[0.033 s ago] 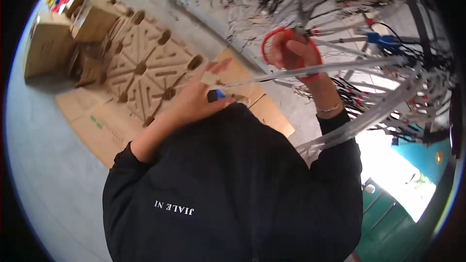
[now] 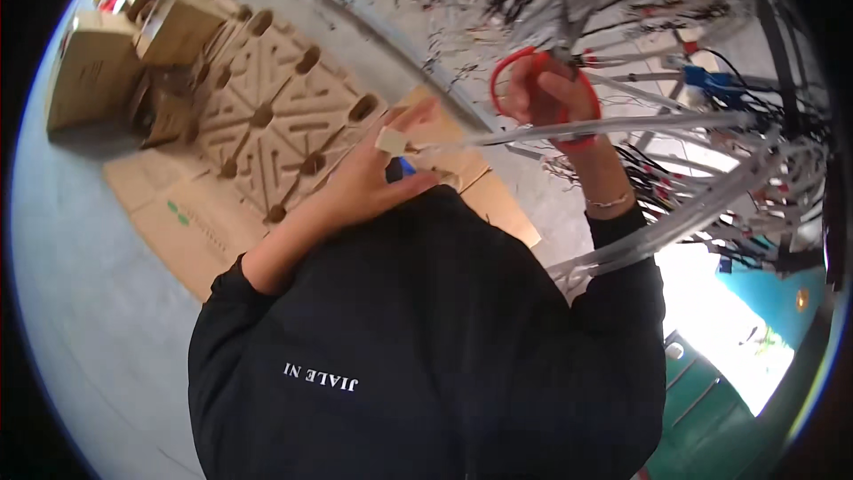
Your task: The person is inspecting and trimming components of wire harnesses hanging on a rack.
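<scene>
My left hand (image 2: 360, 173) has its fingers stretched out and its thumb well apart. A small cream plug connector (image 2: 391, 141) lies in front of the base of its fingers; I see no grip closed round it. From the connector a pale sleeved cable (image 2: 657, 123) runs right, passing just below my right hand (image 2: 549, 96). That hand is closed on red-handled scissors (image 2: 586, 98), their dark blades pointing up and away. Between the left thumb and fingers shows a small blue and black thing (image 2: 400, 167), too little of it to name.
Bundled wires with red and black ends (image 2: 622, 160) crowd the right, with a blue connector (image 2: 708, 78) among them. At left are a moulded brown pallet (image 2: 293, 116), cardboard boxes (image 2: 96, 71) and a flat cardboard sheet (image 2: 191, 231). A thicker sleeved cable (image 2: 657, 233) crosses my right forearm.
The whole view has shifted slightly. The scissors and right hand appear a little farther right; both hands keep the same pose.
</scene>
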Tool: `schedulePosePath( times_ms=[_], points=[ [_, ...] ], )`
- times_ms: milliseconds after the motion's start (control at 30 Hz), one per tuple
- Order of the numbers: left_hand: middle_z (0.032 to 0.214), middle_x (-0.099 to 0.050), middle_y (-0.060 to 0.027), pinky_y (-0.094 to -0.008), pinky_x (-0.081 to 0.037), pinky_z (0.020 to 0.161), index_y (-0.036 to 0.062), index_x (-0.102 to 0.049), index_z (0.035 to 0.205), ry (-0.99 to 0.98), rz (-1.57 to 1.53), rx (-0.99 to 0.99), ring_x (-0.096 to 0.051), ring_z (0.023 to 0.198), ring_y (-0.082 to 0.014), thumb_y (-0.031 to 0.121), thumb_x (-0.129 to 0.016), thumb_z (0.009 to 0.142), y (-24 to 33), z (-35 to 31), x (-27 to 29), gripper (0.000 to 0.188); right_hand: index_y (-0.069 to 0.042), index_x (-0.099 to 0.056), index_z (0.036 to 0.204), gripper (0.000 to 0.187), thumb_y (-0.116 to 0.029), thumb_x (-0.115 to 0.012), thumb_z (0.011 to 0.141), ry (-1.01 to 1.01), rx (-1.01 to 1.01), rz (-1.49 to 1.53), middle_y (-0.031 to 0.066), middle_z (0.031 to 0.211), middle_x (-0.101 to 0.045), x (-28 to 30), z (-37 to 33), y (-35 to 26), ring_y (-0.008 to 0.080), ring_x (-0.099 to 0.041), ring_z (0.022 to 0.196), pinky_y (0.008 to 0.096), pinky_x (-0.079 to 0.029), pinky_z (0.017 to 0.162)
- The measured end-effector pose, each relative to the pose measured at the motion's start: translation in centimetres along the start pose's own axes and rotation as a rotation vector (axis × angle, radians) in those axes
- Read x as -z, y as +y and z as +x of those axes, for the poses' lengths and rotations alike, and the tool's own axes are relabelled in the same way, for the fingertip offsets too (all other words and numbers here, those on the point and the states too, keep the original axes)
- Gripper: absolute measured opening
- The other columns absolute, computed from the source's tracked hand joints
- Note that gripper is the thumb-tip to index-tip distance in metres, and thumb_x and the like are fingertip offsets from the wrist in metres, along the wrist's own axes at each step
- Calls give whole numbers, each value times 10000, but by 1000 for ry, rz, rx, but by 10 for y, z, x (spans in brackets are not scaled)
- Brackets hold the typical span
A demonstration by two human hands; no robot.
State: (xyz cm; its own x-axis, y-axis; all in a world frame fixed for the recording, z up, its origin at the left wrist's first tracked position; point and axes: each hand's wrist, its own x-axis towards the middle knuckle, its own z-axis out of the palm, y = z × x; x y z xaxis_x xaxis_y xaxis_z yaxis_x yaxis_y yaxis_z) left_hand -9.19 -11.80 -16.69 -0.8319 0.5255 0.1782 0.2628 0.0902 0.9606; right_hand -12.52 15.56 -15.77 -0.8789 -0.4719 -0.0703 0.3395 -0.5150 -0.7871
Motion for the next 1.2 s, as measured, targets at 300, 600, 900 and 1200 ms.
schedulePosePath(
  times_ms=[300, 600, 900, 1200],
  points=[
    [869, -619, -90, -309, -492, 655, 40, -551, 1202, 21, 300, -37, -626, 758, -214, 54, -574, 882, 56, 7, 36, 321, -15, -553, 961, 284, -286, -582, 879, -8, -61, -69, 48, 767, -551, -19, 26, 3, 157, -533, 689, 272, -424, 653],
    [805, -587, -77, -341, -450, 528, 81, -594, 1123, 51, 615, -296, -594, 641, -222, 84, -648, 785, 58, 19, 38, 343, -30, -538, 855, 272, -298, -581, 870, 11, -56, -154, 56, 744, -537, -12, 22, -4, 154, -522, 693, 268, -416, 645],
    [1056, -672, -126, -284, -501, 785, 39, -627, 1157, -644, -252, 291, -661, 877, -179, 146, -692, 829, -30, -1, -35, 352, -33, -531, 685, 211, -155, -667, 790, -143, -21, -378, 27, 681, -524, -17, 39, -32, 118, -508, 666, 258, -410, 645],
    [982, -683, -51, -237, -482, 708, -8, -643, 1103, -685, -628, 685, -612, 826, -85, 114, -631, 872, -91, 54, -55, 262, -39, -521, 718, 313, -232, -765, 748, -244, -200, -753, 26, 634, -515, -59, -40, -72, 118, -500, 613, 290, -399, 582]
  ],
)
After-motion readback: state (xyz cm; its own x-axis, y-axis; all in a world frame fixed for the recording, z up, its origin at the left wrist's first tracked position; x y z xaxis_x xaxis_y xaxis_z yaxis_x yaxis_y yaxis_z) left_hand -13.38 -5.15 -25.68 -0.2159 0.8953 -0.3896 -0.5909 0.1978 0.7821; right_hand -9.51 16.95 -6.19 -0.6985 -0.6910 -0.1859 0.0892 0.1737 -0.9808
